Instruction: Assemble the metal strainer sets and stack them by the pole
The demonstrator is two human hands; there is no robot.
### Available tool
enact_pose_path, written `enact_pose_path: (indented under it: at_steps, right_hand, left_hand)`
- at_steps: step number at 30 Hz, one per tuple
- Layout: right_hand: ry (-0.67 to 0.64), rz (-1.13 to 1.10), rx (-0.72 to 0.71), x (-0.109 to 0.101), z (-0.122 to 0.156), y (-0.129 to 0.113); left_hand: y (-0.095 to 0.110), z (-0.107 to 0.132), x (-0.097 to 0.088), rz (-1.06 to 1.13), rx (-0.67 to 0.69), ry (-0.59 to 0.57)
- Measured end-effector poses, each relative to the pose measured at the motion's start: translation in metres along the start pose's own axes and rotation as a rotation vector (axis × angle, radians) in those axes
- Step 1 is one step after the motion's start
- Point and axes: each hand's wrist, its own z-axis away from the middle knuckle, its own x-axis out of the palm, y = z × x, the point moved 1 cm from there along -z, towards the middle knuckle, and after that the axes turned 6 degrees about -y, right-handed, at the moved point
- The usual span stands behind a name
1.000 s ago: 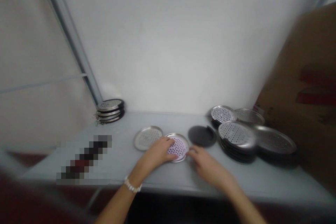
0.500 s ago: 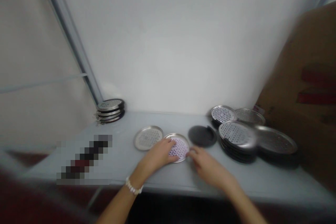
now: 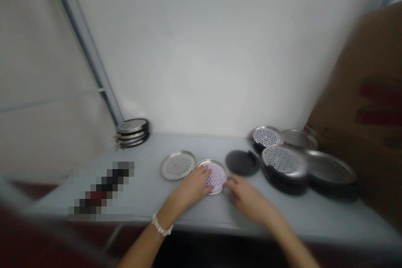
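Observation:
A small round perforated metal disc with a pale purple inner part point(image 3: 216, 174) lies on the grey shelf point(image 3: 194, 209). My left hand point(image 3: 191, 186) rests on its left half, fingers spread flat over it. My right hand point(image 3: 246, 197) touches the disc's right rim with its fingertips; the picture is too blurred to show a grip. Another perforated metal disc point(image 3: 177, 164) lies just to the left, and a dark round disc point(image 3: 242, 162) lies just to the right.
Stacks of perforated metal discs point(image 3: 284, 165) stand at the right, with a larger one point(image 3: 329, 169) beside a brown cardboard box point(image 3: 364, 109). A small stack point(image 3: 132, 131) sits at the back left by a metal post. A white wall closes the back.
Both hands have stayed at the purple disc and shifted only slightly; the disc has barely moved.

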Motion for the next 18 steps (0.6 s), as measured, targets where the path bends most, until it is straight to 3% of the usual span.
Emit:
enact_pose_path:
  at_steps: [18]
  right_hand:
    - [-0.01,-0.137,-0.078,0.0006,0.0002,0.0001]
  left_hand:
    - [0.0019,-0.002,0.0011,-0.022,0.007,0.023]
